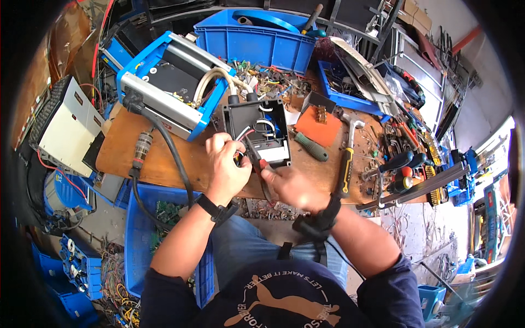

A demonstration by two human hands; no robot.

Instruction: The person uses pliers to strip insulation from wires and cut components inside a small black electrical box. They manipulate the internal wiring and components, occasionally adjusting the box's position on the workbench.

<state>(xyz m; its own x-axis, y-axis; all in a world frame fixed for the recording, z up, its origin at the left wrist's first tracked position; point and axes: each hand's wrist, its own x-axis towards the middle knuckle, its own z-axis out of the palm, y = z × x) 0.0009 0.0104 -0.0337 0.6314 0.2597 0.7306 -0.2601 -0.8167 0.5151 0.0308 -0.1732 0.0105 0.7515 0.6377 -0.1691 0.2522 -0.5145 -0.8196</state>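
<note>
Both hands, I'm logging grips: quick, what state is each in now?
Left hand: fingers curled by the wires; whether gripping them cannot be told.
Right hand: closed, holding red-handled pliers.

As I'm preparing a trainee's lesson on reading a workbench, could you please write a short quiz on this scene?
1. Which hand holds the pliers?
2. True or false: the screwdriver lies between the black box and the hammer.
3. What colour is the screwdriver's handle? A) red B) green C) yellow

Key: 1. The right hand. 2. True. 3. B.
</note>
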